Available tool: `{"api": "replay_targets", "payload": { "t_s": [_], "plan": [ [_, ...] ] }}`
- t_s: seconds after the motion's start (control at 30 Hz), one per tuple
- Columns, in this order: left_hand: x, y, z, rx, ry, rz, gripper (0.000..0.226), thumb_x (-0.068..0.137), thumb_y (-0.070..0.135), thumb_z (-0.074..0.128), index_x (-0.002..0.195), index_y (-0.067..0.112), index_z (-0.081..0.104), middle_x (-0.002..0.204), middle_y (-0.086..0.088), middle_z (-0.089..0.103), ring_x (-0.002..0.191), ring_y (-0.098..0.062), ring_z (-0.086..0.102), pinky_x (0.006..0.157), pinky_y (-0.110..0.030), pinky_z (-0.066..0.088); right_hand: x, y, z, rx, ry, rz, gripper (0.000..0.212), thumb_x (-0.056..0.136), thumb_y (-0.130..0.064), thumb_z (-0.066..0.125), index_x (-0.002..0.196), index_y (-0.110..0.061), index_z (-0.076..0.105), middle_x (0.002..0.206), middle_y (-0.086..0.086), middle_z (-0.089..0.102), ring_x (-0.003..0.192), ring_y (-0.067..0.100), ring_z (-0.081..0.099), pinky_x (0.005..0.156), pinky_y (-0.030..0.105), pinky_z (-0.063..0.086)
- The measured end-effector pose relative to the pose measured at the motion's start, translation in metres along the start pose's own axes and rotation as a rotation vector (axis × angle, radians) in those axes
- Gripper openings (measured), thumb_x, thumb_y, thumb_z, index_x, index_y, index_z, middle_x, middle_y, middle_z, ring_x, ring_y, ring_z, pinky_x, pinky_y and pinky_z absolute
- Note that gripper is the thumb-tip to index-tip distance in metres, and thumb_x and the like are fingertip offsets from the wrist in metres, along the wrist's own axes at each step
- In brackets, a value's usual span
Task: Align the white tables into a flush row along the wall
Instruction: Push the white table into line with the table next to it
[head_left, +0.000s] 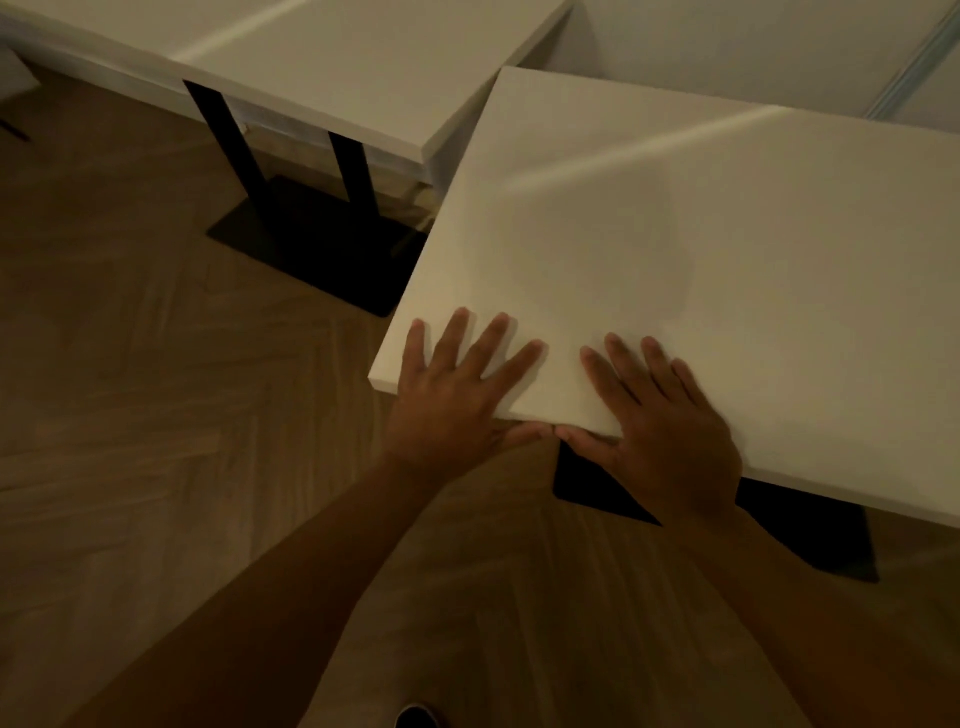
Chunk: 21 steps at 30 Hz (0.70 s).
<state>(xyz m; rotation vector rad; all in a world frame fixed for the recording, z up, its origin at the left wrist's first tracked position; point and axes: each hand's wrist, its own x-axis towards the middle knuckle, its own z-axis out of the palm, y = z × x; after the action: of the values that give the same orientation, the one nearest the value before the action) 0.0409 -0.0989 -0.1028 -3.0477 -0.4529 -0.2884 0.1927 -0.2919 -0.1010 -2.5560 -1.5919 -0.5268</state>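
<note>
A white table (675, 234) fills the right of the head view, its near edge running across the middle. It sits skewed to a second white table (374, 67) at the top left, with a wedge-shaped gap between them. My left hand (457, 395) and my right hand (660, 421) grip the nearer table's front edge close to its left corner. Fingers lie spread flat on top and both thumbs hook under the edge. The second table stands along the white wall (753, 36).
The second table rests on two black posts (228, 135) and a flat black base plate (322, 244). The nearer table's black base (810, 540) shows under its front edge. Wood-pattern floor (156, 389) stretches left and below. A dark shoe tip (415, 717) is at the bottom.
</note>
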Motion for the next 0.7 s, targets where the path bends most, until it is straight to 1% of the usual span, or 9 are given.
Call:
{"api": "replay_targets", "payload": {
  "t_s": [0.1,0.27,0.4,0.5,0.6,0.7],
  "plan": [
    [0.001,-0.001,-0.003,-0.004,-0.006,0.001,0.088,0.086,0.088,0.017,0.159,0.038,0.021,0.167,-0.007,0.022,0.152,-0.040,0.018,0.115,-0.070,0.018,0.001,0.000,-0.001,-0.006,-0.002,-0.020,0.081,0.097,-0.075,0.028,0.154,-0.019,0.038,0.157,0.013,0.040,0.142,0.041,0.038,0.112,0.056,0.037],
    [0.004,-0.005,-0.003,-0.016,-0.010,0.016,0.085,0.087,0.087,0.013,0.159,0.042,0.015,0.168,-0.004,0.017,0.153,-0.039,0.014,0.116,-0.068,0.016,0.002,0.000,0.002,-0.052,0.035,-0.020,0.079,0.097,-0.074,0.032,0.152,-0.018,0.040,0.155,0.013,0.044,0.140,0.042,0.041,0.112,0.055,0.037],
    [0.014,-0.016,-0.004,-0.032,-0.034,0.028,0.085,0.087,0.087,0.008,0.159,0.043,0.012,0.169,-0.004,0.014,0.154,-0.040,0.011,0.116,-0.069,0.014,0.014,-0.002,0.002,-0.049,-0.005,-0.011,0.080,0.096,-0.073,0.029,0.152,-0.018,0.041,0.155,0.012,0.043,0.140,0.043,0.041,0.112,0.056,0.037],
    [0.024,-0.023,-0.005,-0.038,-0.049,0.033,0.084,0.086,0.087,0.007,0.159,0.044,0.009,0.169,-0.004,0.013,0.154,-0.040,0.010,0.116,-0.069,0.014,0.024,-0.002,0.003,-0.035,-0.031,0.005,0.080,0.096,-0.074,0.027,0.152,-0.017,0.042,0.154,0.013,0.044,0.140,0.043,0.041,0.112,0.056,0.037],
    [0.025,-0.023,-0.002,-0.033,-0.057,0.036,0.083,0.087,0.087,0.007,0.158,0.045,0.006,0.169,-0.003,0.012,0.154,-0.039,0.008,0.116,-0.069,0.013,0.025,-0.002,0.004,-0.035,-0.035,0.015,0.081,0.096,-0.075,0.029,0.151,-0.018,0.043,0.154,0.012,0.044,0.140,0.042,0.042,0.110,0.056,0.039],
    [0.023,-0.022,-0.006,-0.049,-0.059,0.032,0.083,0.088,0.087,0.007,0.158,0.044,0.010,0.169,-0.004,0.014,0.154,-0.039,0.010,0.116,-0.070,0.013,0.024,-0.003,0.001,-0.014,-0.037,0.022,0.080,0.095,-0.075,0.033,0.150,-0.018,0.045,0.153,0.011,0.046,0.139,0.041,0.043,0.108,0.057,0.041]
  ]
}}
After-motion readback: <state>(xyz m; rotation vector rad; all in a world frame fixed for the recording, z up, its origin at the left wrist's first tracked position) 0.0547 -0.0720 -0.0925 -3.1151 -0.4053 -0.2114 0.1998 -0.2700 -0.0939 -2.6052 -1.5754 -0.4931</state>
